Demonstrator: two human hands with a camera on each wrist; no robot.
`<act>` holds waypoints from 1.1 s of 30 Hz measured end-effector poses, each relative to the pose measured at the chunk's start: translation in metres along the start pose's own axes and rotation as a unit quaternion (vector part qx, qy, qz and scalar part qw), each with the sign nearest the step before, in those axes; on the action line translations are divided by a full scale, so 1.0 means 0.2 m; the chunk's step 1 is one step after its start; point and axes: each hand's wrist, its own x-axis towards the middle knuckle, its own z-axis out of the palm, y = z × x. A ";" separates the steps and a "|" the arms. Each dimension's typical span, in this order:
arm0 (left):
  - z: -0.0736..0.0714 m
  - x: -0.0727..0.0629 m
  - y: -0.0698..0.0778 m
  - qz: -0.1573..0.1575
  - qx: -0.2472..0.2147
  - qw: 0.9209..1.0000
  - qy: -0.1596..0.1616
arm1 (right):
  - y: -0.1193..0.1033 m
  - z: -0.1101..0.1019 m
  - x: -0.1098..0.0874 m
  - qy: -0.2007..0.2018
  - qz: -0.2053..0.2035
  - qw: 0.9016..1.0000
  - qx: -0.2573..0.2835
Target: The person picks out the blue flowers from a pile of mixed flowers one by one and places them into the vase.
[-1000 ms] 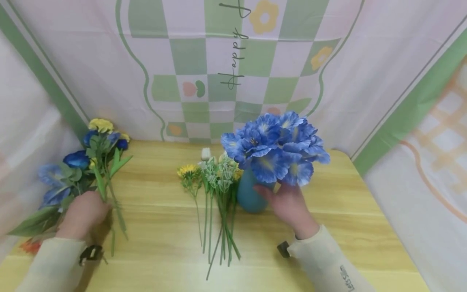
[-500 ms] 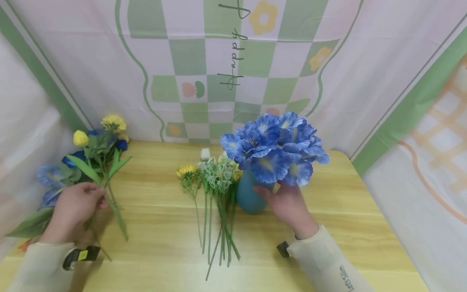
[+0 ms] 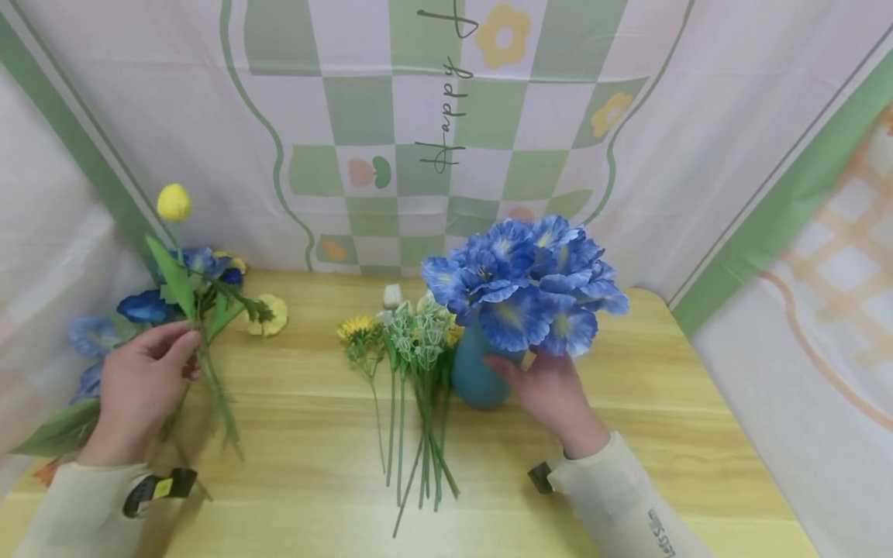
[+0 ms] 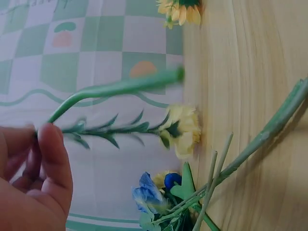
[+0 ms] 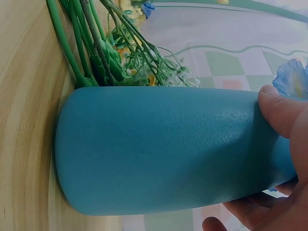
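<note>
In the head view my left hand (image 3: 143,387) pinches the stem of a yellow tulip (image 3: 174,202) at left, holding it upright over a pile of flowers. A yellow carnation (image 3: 268,315) droops to its right. In the left wrist view the carnation's stem (image 4: 106,131) runs up to my thumb and fingers; whether they grip it too, I cannot tell. The tulip's cut end (image 4: 178,74) hangs free. My right hand (image 3: 558,395) holds the blue vase (image 5: 163,149) round its neck. The vase stands upright with large blue flowers (image 3: 526,283) in it.
Several loose stems with white and yellow blooms (image 3: 418,341) lie mid-table, left of the vase. Blue flowers (image 3: 94,337) and a large green leaf (image 3: 59,430) lie at the table's left edge. A checked cloth (image 3: 425,116) hangs behind the table (image 3: 314,465).
My left hand has drawn the yellow tulip up out of the pile. The yellow carnation has swung down to the right. My right hand and the vase have stayed in place.
</note>
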 end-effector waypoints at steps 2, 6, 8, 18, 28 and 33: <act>0.00 -0.01 0.00 0.014 -0.008 1.000 0.004 | 0.00 0.00 0.00 -0.001 0.002 1.000 -0.001; 0.01 -0.02 0.01 0.042 -0.023 0.999 0.019 | 0.00 0.00 -0.01 0.001 -0.001 1.000 0.001; 0.02 -0.03 0.03 0.053 -0.034 0.998 0.031 | 0.00 0.00 -0.01 0.002 -0.006 1.000 0.000; 0.03 -0.08 0.20 0.190 -0.235 0.944 0.133 | 0.00 0.00 -0.01 0.002 -0.002 1.000 0.003; 0.08 -0.22 0.38 0.169 -0.198 0.965 -0.014 | -0.01 0.00 0.00 0.005 -0.011 1.000 -0.005; 0.19 -0.23 0.40 0.122 -0.125 0.978 -0.111 | -0.01 0.00 0.00 0.002 -0.004 1.000 -0.005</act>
